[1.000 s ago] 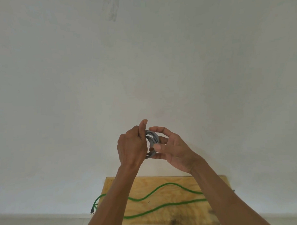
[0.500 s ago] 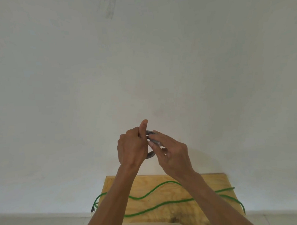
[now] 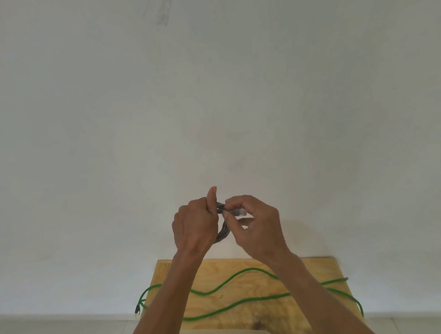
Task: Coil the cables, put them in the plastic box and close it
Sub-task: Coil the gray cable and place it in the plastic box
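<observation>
Grey cable [image 3: 223, 232] coiled small, held up before wall: left hand [image 3: 195, 224] grips bundle, right hand [image 3: 255, 228] pinches loose end at top. Green cable [image 3: 235, 303] uncoiled on wooden table [image 3: 244, 266]. Box not clearly seen; boxing, closing left.

**No readable text in view**

Nothing here carries lettering, a label, a brand, a number or a sign that can be read. The wooden board [image 3: 244, 279] shows only bare grain and a few small dark specks. Above the board, the white wall [image 3: 211, 91] bears a faint grey smudge near the top edge, which forms no characters. The grey cable [image 3: 223, 232], just above the board, and the green cable [image 3: 235, 305], lying across it, have plain jackets; any print on them is too small to tell.
</observation>
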`<action>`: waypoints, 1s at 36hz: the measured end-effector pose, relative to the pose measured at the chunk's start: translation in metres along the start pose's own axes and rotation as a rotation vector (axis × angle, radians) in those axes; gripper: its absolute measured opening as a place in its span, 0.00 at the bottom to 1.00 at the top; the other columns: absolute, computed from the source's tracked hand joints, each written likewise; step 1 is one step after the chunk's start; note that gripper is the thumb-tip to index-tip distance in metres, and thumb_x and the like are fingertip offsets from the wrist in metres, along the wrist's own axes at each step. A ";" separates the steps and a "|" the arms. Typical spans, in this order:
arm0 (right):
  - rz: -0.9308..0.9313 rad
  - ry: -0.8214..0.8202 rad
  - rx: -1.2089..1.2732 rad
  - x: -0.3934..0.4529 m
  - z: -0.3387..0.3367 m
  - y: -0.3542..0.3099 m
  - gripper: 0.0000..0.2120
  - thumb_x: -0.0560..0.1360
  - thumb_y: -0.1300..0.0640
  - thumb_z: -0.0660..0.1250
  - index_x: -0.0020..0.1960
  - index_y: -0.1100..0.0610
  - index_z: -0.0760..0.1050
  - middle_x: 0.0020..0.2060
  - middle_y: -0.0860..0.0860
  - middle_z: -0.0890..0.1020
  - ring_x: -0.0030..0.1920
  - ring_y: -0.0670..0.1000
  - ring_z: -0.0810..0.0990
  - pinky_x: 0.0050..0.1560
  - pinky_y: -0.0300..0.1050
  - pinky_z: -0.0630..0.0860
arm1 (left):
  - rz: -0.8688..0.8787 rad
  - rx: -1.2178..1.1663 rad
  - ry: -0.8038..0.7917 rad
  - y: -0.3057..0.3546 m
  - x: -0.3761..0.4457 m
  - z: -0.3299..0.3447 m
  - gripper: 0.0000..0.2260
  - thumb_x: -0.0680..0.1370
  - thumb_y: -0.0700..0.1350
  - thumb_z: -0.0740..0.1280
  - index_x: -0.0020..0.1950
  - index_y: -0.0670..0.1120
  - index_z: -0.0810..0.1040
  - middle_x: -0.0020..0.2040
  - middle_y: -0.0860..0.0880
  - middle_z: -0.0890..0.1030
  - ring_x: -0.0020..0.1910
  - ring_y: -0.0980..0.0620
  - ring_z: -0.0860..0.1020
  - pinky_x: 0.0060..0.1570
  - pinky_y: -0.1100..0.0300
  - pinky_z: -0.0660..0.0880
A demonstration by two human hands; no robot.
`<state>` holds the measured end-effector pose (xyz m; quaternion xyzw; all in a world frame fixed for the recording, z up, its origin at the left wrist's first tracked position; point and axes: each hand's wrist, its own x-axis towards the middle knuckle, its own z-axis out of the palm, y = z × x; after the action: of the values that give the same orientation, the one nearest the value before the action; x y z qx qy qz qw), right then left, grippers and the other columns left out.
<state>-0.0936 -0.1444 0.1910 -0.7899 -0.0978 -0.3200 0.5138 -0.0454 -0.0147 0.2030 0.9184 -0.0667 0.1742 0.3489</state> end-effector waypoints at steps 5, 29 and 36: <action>-0.114 0.005 -0.089 -0.004 0.003 0.015 0.04 0.73 0.63 0.75 0.45 0.61 0.80 0.48 0.49 0.86 0.47 0.44 0.84 0.42 0.29 0.78 | 0.025 -0.102 -0.057 0.002 -0.001 -0.002 0.28 0.82 0.62 0.54 0.24 0.53 0.66 0.23 0.53 0.72 0.26 0.49 0.72 0.31 0.55 0.67; 0.108 0.135 -0.073 -0.025 0.023 0.037 0.12 0.71 0.63 0.77 0.53 0.56 0.84 0.45 0.43 0.84 0.48 0.37 0.81 0.40 0.36 0.82 | -0.413 -0.830 -0.538 -0.032 -0.008 -0.016 0.21 0.85 0.54 0.56 0.55 0.42 0.84 0.49 0.40 0.87 0.50 0.43 0.85 0.58 0.47 0.78; 0.177 0.129 -0.040 -0.039 0.034 0.036 0.11 0.71 0.62 0.77 0.52 0.56 0.84 0.45 0.45 0.85 0.49 0.39 0.82 0.39 0.31 0.80 | -0.459 -0.828 -0.555 -0.053 -0.017 -0.017 0.21 0.85 0.54 0.56 0.56 0.41 0.83 0.49 0.41 0.87 0.51 0.43 0.85 0.52 0.51 0.78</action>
<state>-0.0930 -0.1244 0.1318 -0.7833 0.0121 -0.3256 0.5294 -0.0530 0.0362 0.1765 0.7069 -0.0173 -0.1957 0.6794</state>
